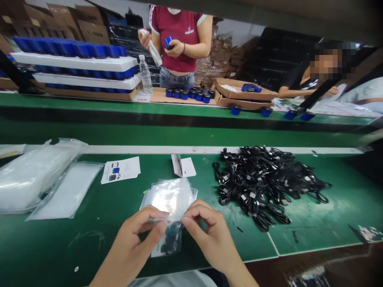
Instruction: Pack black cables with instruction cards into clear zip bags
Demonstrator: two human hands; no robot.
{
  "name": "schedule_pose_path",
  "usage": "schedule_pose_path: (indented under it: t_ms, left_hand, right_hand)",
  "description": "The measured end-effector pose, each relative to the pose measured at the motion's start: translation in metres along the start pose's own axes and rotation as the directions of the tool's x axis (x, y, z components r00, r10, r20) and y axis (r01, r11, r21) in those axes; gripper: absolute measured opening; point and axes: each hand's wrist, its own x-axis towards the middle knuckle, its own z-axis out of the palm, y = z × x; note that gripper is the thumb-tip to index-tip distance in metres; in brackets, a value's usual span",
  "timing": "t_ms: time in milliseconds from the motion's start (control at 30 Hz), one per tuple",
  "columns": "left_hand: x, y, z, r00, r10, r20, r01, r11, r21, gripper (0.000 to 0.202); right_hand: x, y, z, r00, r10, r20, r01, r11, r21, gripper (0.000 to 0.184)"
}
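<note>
Pinched in left hand [134, 239] and right hand [211, 235]: clear bag [174, 241], near front edge of green worktop [314, 219]. Toward right edge: heaped black cables [254, 183]. Toward left edge: plastic packs [32, 171]. Beyond: co-worker [179, 44], cardboard boxes [94, 32].

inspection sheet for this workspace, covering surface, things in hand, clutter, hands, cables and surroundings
Surface: green tabletop, pale scuffs at left
Things in hand: transparent pouch, dark contents unclear
Clutter: flat bags beyond the hands; printed sheets; folded leaflets; plastic packs at left
Hands: left hand and right hand both pinch the pouch's upper edge
Cables: tangled-looking heap of black cables, right
Surroundings: person in maroon holding a blue item; another person at right
</note>
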Motion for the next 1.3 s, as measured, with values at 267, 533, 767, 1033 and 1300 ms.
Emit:
schedule_pose_path:
  t_ms: [267, 533, 767, 1033, 1300]
  left_hand:
    - [0.002, -0.011, 0.015, 0.984, 0.061, -0.165, -0.056, 0.998, 0.029, 0.026]
    - [-0.006, -0.021, 0.033, 0.921, 0.224, -0.320, -0.197, 0.974, 0.114, 0.022]
    - [-0.004, -0.022, 0.021, 0.951, 0.264, -0.160, -0.250, 0.963, 0.104, 0.021]
    - [0.003, -0.009, -0.006, 0.998, 0.046, -0.053, -0.044, 0.999, 0.024, 0.021]
    - [0.002, -0.007, -0.018, 0.996, 0.018, 0.092, -0.039, 0.972, 0.230, 0.024]
  right_hand:
    - [-0.007, 0.022, 0.036, 1.000, 0.002, -0.002, -0.001, 0.996, 0.084, 0.016]
    - [-0.009, 0.024, 0.056, 0.996, -0.056, -0.074, 0.065, 0.990, 0.124, 0.015]
    - [-0.006, 0.014, 0.049, 0.995, -0.082, -0.052, 0.085, 0.995, 0.051, 0.019]
    - [0.007, 0.002, 0.025, 0.999, -0.048, 0.004, 0.048, 0.999, 0.023, 0.021]
    - [0.000, 0.001, 0.028, 0.991, -0.128, 0.049, 0.134, 0.980, -0.144, 0.019]
